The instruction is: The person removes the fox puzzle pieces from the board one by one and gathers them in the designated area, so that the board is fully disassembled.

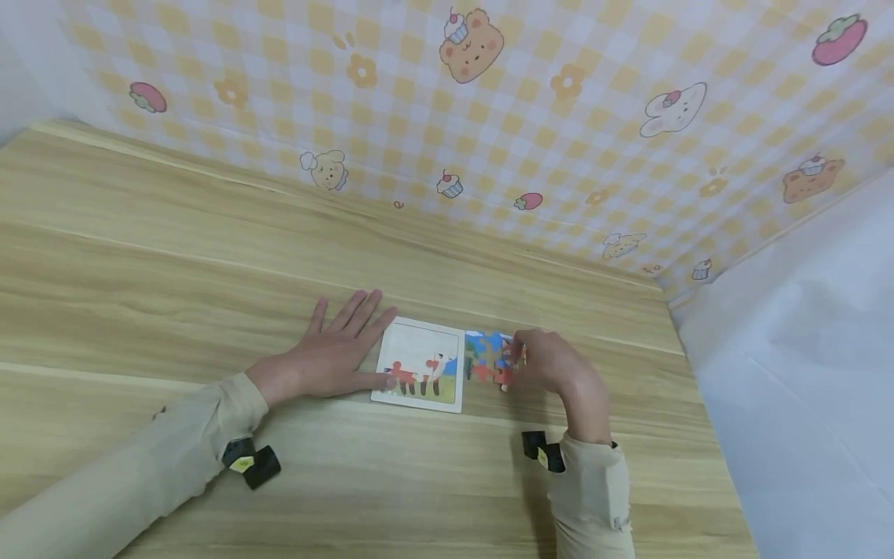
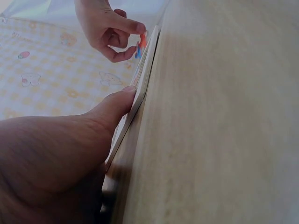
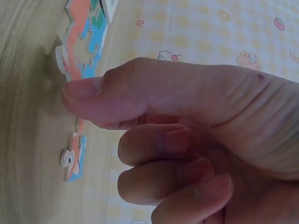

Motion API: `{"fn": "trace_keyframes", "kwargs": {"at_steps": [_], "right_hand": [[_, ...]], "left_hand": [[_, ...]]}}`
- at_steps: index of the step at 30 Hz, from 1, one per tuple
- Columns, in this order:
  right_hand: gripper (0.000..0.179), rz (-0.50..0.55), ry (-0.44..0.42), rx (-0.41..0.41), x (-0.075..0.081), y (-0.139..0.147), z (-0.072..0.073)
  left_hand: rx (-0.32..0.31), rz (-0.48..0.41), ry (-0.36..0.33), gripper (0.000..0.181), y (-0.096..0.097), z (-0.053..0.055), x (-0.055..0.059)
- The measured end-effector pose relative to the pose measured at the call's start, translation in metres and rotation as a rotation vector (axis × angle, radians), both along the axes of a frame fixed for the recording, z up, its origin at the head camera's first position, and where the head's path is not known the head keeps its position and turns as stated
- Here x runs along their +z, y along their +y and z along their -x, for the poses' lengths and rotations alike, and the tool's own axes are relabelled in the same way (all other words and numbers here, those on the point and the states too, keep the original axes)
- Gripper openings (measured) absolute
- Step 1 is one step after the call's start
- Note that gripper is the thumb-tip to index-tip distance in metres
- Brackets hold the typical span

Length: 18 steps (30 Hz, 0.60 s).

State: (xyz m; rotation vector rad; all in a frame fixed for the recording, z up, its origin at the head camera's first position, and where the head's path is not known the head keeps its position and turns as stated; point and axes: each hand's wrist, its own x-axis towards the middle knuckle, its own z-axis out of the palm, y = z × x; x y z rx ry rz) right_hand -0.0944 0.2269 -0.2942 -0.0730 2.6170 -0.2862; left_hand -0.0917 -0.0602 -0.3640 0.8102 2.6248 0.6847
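Observation:
My left hand (image 1: 324, 361) lies with its fingers spread on the table, its thumb over the lower left edge of a white-rimmed puzzle board (image 1: 419, 406). The board's lower part shows a llama picture (image 1: 436, 373) made of fitted pieces; its upper part is bare white. To the right of the board my right hand (image 1: 555, 361) is bent down over a cluster of loose jigsaw pieces (image 1: 482, 353), blue, orange and green. Its thumb and index finger pinch at a mostly hidden jigsaw piece (image 2: 143, 41), and the other fingers curl into the palm (image 3: 247, 186).
In the right wrist view, a separate orange and blue jigsaw piece (image 3: 74, 158) lies past the fingertips. The wood-grain table (image 1: 174, 256) meets a checked cloth wall (image 1: 412, 132) at the back and a pale sheet (image 1: 803, 373) at the right. Black wrist cameras (image 1: 251, 462) hang below the sleeves.

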Motion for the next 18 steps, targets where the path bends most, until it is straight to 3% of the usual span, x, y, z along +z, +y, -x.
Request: {"fn": "trace_keyframes", "kwargs": {"at_steps": [9, 18], "right_hand": [[0.033, -0.007, -0.084, -0.037, -0.009, 0.000, 0.003], [0.037, -0.019, -0.084, -0.086, -0.015, -0.003, 0.006]], "left_hand": [[-0.014, 0.002, 0.003, 0.093, 0.001, 0.000, -0.002], [-0.008, 0.014, 0.004, 0.094, 0.001, 0.002, -0.003]]}}
